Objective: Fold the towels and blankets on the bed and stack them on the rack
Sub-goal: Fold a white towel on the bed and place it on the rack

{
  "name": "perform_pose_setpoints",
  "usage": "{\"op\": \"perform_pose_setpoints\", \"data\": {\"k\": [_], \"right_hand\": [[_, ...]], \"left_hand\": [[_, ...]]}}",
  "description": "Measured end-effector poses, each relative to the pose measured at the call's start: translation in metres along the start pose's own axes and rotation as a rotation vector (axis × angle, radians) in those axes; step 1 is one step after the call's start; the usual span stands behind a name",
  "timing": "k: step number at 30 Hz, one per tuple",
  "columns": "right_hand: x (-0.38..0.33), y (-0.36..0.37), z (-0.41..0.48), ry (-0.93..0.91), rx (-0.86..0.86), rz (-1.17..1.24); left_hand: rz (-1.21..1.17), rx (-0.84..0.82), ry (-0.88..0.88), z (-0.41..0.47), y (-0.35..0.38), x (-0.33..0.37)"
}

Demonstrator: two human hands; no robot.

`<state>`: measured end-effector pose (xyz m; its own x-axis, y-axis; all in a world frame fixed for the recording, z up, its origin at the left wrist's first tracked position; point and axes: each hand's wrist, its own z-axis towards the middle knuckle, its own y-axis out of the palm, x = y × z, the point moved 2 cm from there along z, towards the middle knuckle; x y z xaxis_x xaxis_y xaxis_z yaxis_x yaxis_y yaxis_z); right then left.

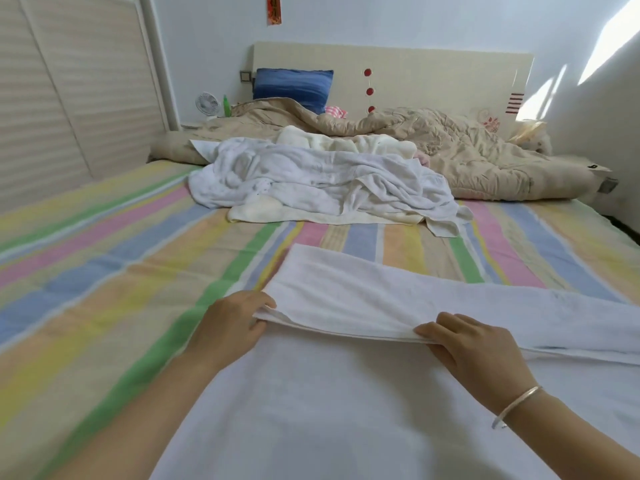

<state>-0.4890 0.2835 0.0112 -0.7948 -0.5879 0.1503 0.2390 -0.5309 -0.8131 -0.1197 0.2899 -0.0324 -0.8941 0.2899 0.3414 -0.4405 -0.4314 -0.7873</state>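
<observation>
Head view, nearest first: a white towel (346, 410) lies spread flat over the near part of the striped sheet (104, 271). Its far portion is doubled back as a long band running off to the right. The left hand (235, 327) pinches the left end of that folded edge, with its fingers curled over the top of the layers. The right hand (474, 351) grips the same edge further right, thumb and fingers closed on the cloth. A silver bracelet (516, 407) sits on its wrist.

Further off, mid-bed, a crumpled heap of towels (322, 181), white over cream, rests on the sheet, well apart from the towel being handled. Behind the heap a beige quilt (467, 150) is bunched across the bed's far end. A blue pillow (292, 86) leans against the pale headboard (433, 67). Far left of the pillow stand a small fan (207, 105) and a green bottle (227, 106). Wardrobe doors (69, 81) line the left side.
</observation>
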Motion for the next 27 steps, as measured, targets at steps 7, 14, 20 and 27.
{"op": "perform_pose_setpoints", "data": {"k": [7,14,20,27], "right_hand": [[-0.023,0.017,-0.049,-0.014,-0.077,0.004],[0.002,0.011,-0.056,0.107,-0.100,-0.102],[-0.006,-0.004,-0.065,0.075,-0.056,-0.054],[-0.003,0.003,-0.087,0.063,-0.099,0.041]], "left_hand": [[0.099,-0.027,0.011,-0.039,-0.011,0.011],[0.328,-0.129,0.042,-0.027,-0.014,0.009],[0.424,-0.184,-0.004,-0.034,-0.020,0.007],[0.523,-0.452,-0.149,-0.044,-0.014,0.029]]}}
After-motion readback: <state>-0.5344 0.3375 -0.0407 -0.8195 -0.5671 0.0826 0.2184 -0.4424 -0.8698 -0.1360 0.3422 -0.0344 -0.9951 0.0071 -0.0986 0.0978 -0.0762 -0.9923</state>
